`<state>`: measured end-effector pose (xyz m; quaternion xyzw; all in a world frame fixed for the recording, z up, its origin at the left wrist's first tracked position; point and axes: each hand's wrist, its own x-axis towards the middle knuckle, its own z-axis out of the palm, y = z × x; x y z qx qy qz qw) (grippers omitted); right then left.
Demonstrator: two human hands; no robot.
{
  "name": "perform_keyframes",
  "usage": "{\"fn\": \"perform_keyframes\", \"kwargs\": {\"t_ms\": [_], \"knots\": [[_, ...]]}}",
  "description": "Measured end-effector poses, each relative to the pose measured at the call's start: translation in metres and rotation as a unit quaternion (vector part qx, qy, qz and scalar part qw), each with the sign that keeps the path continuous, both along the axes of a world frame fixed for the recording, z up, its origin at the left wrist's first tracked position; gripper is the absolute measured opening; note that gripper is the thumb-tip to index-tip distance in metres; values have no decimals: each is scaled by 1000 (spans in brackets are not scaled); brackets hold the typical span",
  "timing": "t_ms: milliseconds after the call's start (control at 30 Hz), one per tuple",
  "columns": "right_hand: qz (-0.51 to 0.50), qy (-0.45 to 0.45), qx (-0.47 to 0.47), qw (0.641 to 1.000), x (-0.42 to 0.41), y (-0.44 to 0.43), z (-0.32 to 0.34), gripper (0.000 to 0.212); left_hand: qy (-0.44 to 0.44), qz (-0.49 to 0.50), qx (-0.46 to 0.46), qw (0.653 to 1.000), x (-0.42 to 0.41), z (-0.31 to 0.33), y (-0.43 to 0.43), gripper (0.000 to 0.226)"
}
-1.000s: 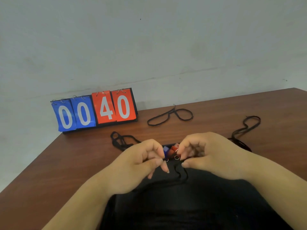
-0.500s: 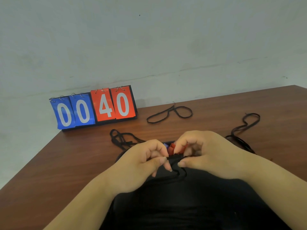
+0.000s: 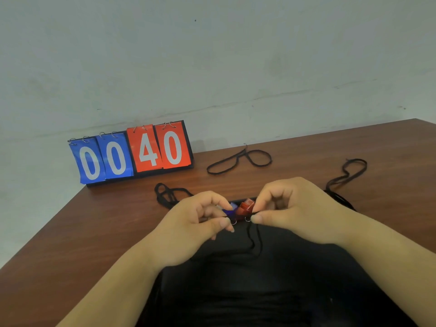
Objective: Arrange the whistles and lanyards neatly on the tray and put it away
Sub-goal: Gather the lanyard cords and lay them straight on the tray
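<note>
Two small whistles, blue whistle (image 3: 228, 209) pinched by the left hand (image 3: 195, 226) and red whistle (image 3: 245, 206) by the right hand (image 3: 292, 208), over the black tray (image 3: 236, 291) near the table's (image 3: 70, 232) front edge; light, hard plastic, best held by body or ring, cords limp.

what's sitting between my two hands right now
In the head view, a blue whistle and a red whistle sit between left hand and right hand.
</note>
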<state>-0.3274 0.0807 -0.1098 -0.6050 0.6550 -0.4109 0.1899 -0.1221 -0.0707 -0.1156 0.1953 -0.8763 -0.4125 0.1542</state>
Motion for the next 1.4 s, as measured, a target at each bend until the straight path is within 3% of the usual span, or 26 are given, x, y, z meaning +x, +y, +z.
{"fn": "perform_keyframes", "kwargs": {"t_ms": [367, 567, 667, 767, 933, 1400], "knots": [[-120, -138, -65, 981, -17, -2, 2, 13, 46, 144, 37, 988, 6, 3, -20, 15], [-172, -137, -43, 975, -28, -5, -2, 18, 45, 208, 49, 976, 17, 7, -36, 11], [-160, -83, 6, 984, -26, -3, 2, 12, 5, 170, 2, 985, 23, 9, -41, 16], [-114, -26, 69, 991, -24, 2, 7, 9, -96, 97, -33, 990, 29, 11, -45, 16], [-6, 107, 204, 973, -17, 1, 2, 8, -241, -7, -53, 969, 34, 16, -44, 13], [145, 139, 292, 935, 0, 8, 1, 8, -311, -119, -73, 940, 40, 7, -39, 9]]}}
